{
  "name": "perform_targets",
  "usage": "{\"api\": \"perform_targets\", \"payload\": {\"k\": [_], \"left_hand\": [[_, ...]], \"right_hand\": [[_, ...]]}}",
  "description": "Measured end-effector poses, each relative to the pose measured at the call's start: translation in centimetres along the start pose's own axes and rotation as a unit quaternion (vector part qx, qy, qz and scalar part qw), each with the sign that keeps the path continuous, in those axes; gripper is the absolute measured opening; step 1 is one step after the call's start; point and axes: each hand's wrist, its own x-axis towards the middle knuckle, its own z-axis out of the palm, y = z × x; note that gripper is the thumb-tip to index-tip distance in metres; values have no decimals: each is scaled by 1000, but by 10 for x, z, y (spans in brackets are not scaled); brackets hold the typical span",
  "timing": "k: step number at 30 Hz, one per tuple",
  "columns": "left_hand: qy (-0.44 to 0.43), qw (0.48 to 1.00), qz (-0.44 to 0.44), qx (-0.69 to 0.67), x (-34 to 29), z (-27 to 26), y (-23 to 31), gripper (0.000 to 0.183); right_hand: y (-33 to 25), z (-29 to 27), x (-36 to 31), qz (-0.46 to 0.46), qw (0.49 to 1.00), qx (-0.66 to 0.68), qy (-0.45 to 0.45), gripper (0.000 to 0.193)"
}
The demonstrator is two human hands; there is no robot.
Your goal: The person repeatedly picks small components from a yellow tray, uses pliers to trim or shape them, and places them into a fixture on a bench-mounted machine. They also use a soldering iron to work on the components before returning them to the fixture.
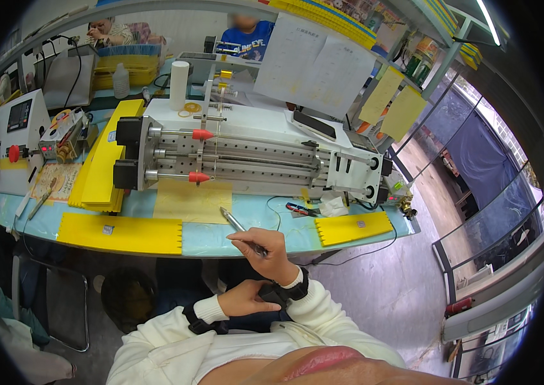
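Two bare hands in view, both in front of the bench [262, 242], sleeves white, a black strap on each wrist.

Right hand [263, 249]: fingers closed around a silver pen-shaped tool [234, 221], thumb pointing left. Tool slants up and left from the fist, over the bench's front edge. Its tip overlaps the right part of a tan sheet [191, 204] in this view; contact between them cannot be told.

Left hand [243, 299]: lower, just below the right wrist, fingers bent beside the black wrist unit [276, 294]. Cannot tell whether they grip it or only lie against it.

Bench, behind the tool: long white machine [246, 183] with parallel metal rails and two red cones [202, 134] toward its left end. Tan sheet lies along its front. One yellow board [121, 233] at the front edge, left of the tool; another yellow board [354, 229] to the right. Between the tool and the right board: red-and-blue cutters [300, 209], with a crumpled white tissue [333, 206] beside them. More yellow boards [106, 163], stacked, left of the machine.

Rear: white cylinder [179, 85], upright; person in a blue shirt [249, 40] beyond.
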Motion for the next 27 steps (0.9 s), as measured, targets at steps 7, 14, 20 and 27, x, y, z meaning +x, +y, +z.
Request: {"api": "perform_targets", "payload": {"k": [7, 14, 20, 27], "left_hand": [[24, 998, 39, 32, 0, 1, 2, 65], [30, 990, 8, 135, -13, -19, 8, 58], [167, 980, 15, 105, -19, -35, 20, 21], [286, 957, 13, 51, -25, -47, 34, 13]], "right_hand": [[-2, -4, 0, -3, 999, 20, -30, 14], [8, -29, -6, 88, 993, 56, -51, 12], [15, -43, -9, 194, 973, 109, -66, 15], [23, -37, 0, 232, 968, 1, -93, 13]]}}
